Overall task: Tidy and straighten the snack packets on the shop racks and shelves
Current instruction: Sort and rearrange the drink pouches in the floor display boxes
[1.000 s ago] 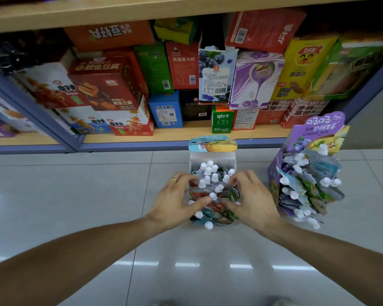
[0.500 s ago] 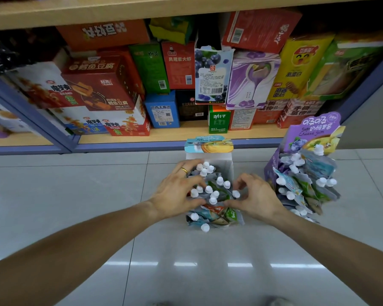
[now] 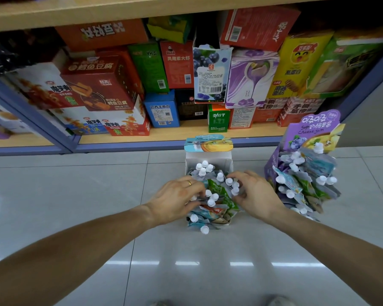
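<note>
Both hands, L [image 3: 177, 198] & R [image 3: 255, 195], now nearer, fingers curled, pinching pouches [image 3: 219, 191] in box [image 3: 208, 160].

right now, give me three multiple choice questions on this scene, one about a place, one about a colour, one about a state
1. Where does the white box of pouches stand?
A on the floor
B on the shelf
C on a chair

2. What colour are the pouch caps?
A red
B white
C black

3. What is the left hand doing?
A hanging idle
B holding a phone
C touching the pouches

Answers: 1 A, the box sits on floor tiles before the shelf. 2 B, every cap is white. 3 C, its fingers reach among the pouches.
</note>
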The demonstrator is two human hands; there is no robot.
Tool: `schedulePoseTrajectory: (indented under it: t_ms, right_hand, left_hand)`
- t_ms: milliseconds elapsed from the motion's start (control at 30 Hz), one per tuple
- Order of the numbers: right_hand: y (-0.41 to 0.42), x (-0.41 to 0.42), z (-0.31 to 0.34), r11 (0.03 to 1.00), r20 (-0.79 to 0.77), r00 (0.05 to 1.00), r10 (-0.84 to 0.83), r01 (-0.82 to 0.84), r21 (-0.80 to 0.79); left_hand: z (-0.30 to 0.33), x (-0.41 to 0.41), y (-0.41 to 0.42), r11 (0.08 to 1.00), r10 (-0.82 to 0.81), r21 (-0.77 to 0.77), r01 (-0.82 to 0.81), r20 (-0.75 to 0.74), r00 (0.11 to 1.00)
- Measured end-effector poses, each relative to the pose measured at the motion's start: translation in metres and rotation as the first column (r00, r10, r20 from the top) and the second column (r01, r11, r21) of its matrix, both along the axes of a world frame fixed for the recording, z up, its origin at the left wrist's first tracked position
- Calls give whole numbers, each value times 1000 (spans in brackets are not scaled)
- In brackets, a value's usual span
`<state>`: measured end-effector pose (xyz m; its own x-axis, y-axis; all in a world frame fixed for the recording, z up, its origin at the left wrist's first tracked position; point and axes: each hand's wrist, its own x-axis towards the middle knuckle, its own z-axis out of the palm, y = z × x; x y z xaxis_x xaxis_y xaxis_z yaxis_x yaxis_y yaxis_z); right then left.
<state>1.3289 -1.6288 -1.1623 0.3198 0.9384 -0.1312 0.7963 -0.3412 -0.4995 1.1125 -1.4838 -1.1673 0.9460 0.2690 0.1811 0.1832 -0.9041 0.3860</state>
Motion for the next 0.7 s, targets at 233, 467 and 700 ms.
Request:
schedulePoseTrajectory:
  t_ms: [233,467,700]
  right_hand:
    - [-3,-11,13,999,91,996,0,-5,53]
    - [22,-24,13,965,131,970,204,-221,141]
    - [24,-27,3,958,147,961,234,-254,137]
  left_hand:
    - [9,-5,-8,946,194,-254,-200,-51,980]
    - [5,10,-4,823,458,-289,-489,-171,872]
    - [2,-4,6,895,330,-268,-356,-138,934]
